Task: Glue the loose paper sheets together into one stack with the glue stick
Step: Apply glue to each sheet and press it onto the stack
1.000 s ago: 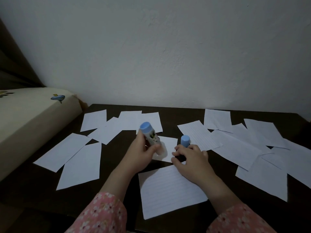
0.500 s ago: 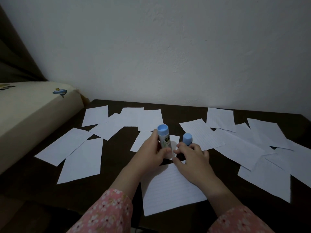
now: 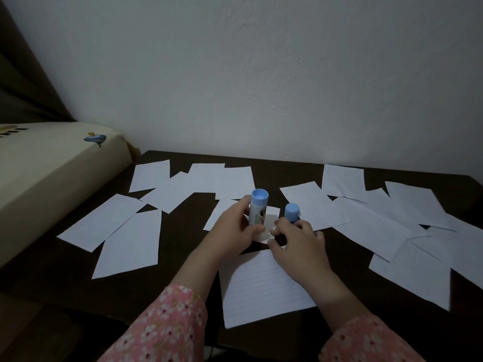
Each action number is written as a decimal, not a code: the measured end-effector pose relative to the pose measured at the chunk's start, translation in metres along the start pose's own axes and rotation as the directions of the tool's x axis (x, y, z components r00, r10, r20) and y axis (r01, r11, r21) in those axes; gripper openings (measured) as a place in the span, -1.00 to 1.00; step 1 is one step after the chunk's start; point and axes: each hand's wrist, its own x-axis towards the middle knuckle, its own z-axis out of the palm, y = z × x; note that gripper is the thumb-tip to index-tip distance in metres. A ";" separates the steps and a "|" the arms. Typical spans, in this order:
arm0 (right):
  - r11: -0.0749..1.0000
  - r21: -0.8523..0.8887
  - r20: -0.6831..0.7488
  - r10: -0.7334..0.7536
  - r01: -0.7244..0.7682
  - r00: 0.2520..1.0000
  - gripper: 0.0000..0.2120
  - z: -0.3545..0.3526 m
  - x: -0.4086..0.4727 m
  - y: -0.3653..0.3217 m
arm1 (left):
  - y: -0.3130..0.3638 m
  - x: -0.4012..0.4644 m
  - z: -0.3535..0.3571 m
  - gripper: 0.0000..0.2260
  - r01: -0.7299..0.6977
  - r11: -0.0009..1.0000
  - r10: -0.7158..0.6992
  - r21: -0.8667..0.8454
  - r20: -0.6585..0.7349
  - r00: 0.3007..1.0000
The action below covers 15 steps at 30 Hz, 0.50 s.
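left of the glue stick (image 3: 257,211), a cream mattress edge (image 3: 60,168) is seen beside the dark surface (image 3: 183,246), and several loose sheets (image 3: 130,246) lie scattered flat, some overlapping behind the stick. the glue stick is held upright by the left hand (image 3: 232,231), whose fingers and thumb are curled round its lower barrel; its blue end faces up, and whether glue is exposed at the bottom cannot be told. beneath the stick a small sheet (image 3: 269,218) lies partly hidden. just right of the stick the right hand (image 3: 298,241) rests with fingers bent over the top edge of a lined sheet (image 3: 261,286); whether anything is pinched there cannot be told. a blue cap (image 3: 291,212) stands just right of the stick, behind those fingers. further right, more sheets (image 3: 379,231) lie in an overlapping spread. from here, a light sheet could be dragged or creased if the stick is rubbed while the paper is not pinned firmly. the standing cap could be knocked over and rolled under a sheet by the right hand's fingers. glue could be smeared onto the surface if the stroke runs off the paper's edge, and a crooked stack could result if the next sheet is pressed down without its edges being matched.
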 end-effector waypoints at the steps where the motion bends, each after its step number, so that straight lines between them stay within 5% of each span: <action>1: 1.000 -0.003 0.002 0.005 -0.005 1.000 -0.85 0.000 0.000 0.000 | -0.002 0.000 -0.003 -0.61 0.011 1.000 -0.011 0.003 -0.002 1.000; 15: 1.000 0.002 -0.028 -0.006 0.006 1.000 -0.80 0.005 0.001 0.004 | -0.027 -0.009 -0.038 -0.54 0.149 0.985 -0.157 -0.083 -0.095 0.983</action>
